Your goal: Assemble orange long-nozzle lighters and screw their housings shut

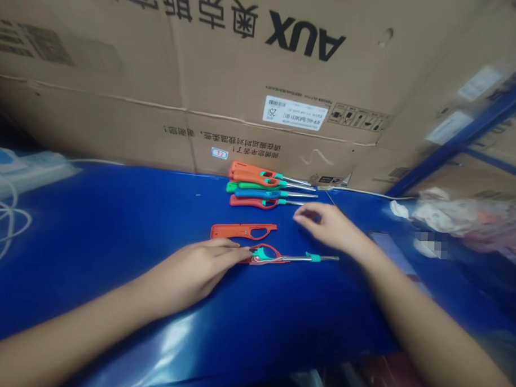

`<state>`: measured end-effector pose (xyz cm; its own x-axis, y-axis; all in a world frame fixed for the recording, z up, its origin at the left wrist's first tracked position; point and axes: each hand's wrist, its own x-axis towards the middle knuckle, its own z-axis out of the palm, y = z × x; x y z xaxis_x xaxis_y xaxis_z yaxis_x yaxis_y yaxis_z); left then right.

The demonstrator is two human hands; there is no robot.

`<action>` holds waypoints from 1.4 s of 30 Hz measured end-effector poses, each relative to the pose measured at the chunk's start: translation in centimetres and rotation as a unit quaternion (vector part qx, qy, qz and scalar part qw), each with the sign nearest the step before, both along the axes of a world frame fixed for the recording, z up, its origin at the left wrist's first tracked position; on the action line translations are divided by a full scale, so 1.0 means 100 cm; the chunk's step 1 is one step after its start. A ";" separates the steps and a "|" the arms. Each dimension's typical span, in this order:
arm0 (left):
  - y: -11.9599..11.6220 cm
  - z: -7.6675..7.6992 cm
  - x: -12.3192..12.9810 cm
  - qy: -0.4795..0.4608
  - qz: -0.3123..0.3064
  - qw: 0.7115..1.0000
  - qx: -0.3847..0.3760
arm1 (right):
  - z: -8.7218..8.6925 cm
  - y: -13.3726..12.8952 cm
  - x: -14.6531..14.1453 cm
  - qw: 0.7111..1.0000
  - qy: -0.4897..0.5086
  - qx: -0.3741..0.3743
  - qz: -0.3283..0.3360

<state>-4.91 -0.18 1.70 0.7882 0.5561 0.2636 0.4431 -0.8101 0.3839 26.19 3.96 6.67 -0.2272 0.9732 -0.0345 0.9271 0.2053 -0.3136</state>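
My left hand (196,267) lies over the handle of an opened gas lighter (266,255), its fingers closed on it. That lighter has an orange-red half shell, a teal trigger, a pale wire and a metal tube with a teal piece (313,257) on it. Just behind it lies a loose orange handle half (243,231). My right hand (331,224) hovers right of that half, above the lighter's tube. Its thumb and fingers curl together; whether anything small is between them cannot be made out. Several lighters (257,202) in orange, green, blue and red lie behind.
A large cardboard box (227,102) stands along the back of the blue table surface (112,233). A thin dark rod (330,197) lies behind my right hand. A phone-like flat object (393,252) and crumpled plastic (439,214) are at right. White cables (7,207) lie at left.
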 end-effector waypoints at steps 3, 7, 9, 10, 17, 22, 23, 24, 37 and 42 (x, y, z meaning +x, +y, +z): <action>0.000 0.000 0.000 -0.013 0.014 1.000 -0.008 | 0.014 0.040 0.027 0.984 -0.129 0.039 -0.112; -0.001 -0.001 -0.001 -0.008 0.025 1.000 -0.001 | 0.014 0.085 0.052 0.959 -0.240 0.024 -0.151; -0.001 -0.001 -0.001 -0.012 0.017 1.000 0.008 | 0.006 0.096 0.057 0.952 -0.272 0.019 -0.142; -0.001 -0.001 -0.001 -0.016 0.015 1.000 0.010 | 0.002 0.099 0.058 0.949 -0.283 0.020 -0.135; -0.002 0.000 0.003 -0.050 0.010 0.998 -0.031 | -0.001 0.096 0.056 0.947 -0.292 0.089 -0.101; -0.004 0.000 0.004 -0.079 0.011 0.995 -0.056 | 0.018 0.055 0.022 0.949 -0.230 0.210 -0.047; -0.005 0.001 0.005 -0.094 0.028 0.993 -0.059 | 0.020 0.041 0.011 0.951 -0.215 0.221 -0.012; -0.006 0.001 0.006 -0.114 0.052 0.990 -0.065 | 0.021 0.026 -0.001 0.954 -0.194 0.226 0.044; -0.019 0.019 0.021 -0.242 0.146 0.886 -0.367 | -0.010 -0.061 -0.066 0.943 0.119 0.161 0.266; -0.007 0.017 0.015 -0.296 0.208 0.856 -0.369 | -0.022 -0.052 -0.057 0.963 0.185 0.096 0.173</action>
